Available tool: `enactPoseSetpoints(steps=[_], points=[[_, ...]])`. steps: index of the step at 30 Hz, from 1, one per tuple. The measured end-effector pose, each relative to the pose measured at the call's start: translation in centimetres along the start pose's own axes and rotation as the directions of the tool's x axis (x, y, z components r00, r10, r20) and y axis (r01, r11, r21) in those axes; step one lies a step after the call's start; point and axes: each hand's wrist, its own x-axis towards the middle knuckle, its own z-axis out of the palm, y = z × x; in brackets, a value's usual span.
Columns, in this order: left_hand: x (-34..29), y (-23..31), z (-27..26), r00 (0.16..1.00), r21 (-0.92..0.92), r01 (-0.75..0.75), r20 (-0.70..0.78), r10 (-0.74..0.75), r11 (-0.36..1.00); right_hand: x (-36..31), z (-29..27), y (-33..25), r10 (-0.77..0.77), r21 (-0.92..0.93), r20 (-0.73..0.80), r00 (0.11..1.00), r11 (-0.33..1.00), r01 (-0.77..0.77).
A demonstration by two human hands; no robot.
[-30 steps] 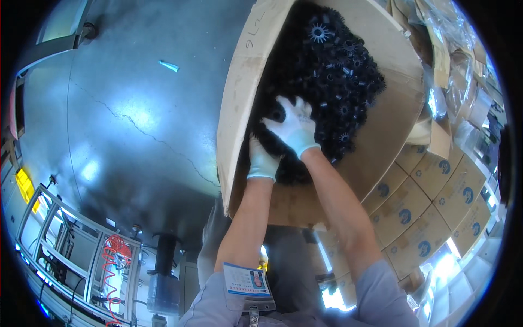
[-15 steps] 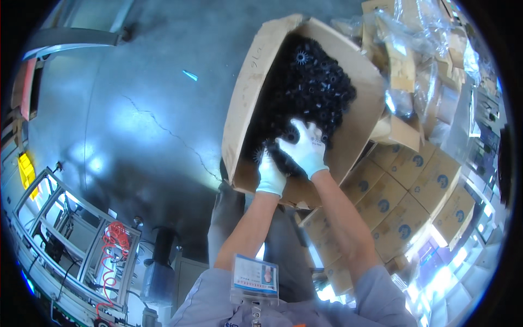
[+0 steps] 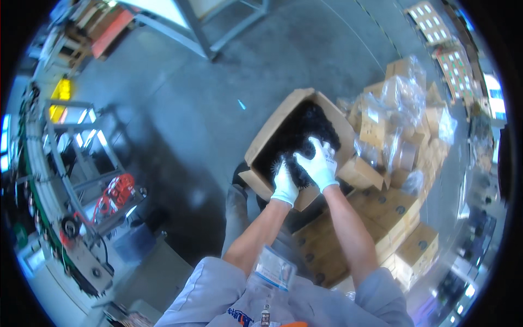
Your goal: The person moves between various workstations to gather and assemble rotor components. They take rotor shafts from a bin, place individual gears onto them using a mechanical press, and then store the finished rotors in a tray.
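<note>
An open cardboard box [image 3: 260, 132] in front of me holds a heap of small black toothed wheels [image 3: 310, 120]. My left hand [image 3: 284, 185], in a white glove, is at the near left of the heap, its fingers curled against some spiky black wheels. My right hand [image 3: 320, 164], also gloved in white, reaches in from the right with thumb and fingers bent around more of them. A dark clump of wheels fills the gap between the two hands. The fingertips are partly hidden among the black parts.
Stacked cartons [image 3: 389, 210] stand right of the box, with opened cartons and clear plastic wrap [image 3: 406, 98] beyond. A metal frame [image 3: 81, 141] with a coiled red hose [image 3: 117, 191] is at the left. A bench leg [image 3: 210, 52] stands on the grey floor at the far side.
My view has shifted and drawn back, so the box looks smaller and more of the floor and surroundings show. Both hands remain in the box at the black wheels, in nearly the same pose.
</note>
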Motion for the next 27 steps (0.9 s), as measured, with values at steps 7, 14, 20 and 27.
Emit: enactPoseSetpoints(steps=[7, 14, 20, 27], points=[[-14.7, 11.1, -2.3, 0.939, -0.12, -0.326, 0.078, 0.336, 0.938, -7.4, -3.2, -16.1, -0.368, 0.008, 0.104, 0.924, 0.929, 0.369], [-36.5, 24.8, -13.4, 0.546, -0.463, -0.782, -0.186, 0.817, 0.417, -25.8, -1.3, -40.6, -0.866, 0.045, 0.121, 0.486, 0.494, 0.868], [-64.6, 25.4, -32.1, 0.213, -0.613, -0.786, -0.389, 0.896, -0.079, -56.2, 4.0, -54.9, -0.97, 0.241, 0.171, -0.173, -0.129, 0.962], [-84.4, 12.3, -52.7, -0.143, -0.402, -0.737, -0.693, 0.706, -0.543, -87.5, 10.7, -53.8, -0.788, 0.532, 0.194, -0.585, -0.417, 0.737]])
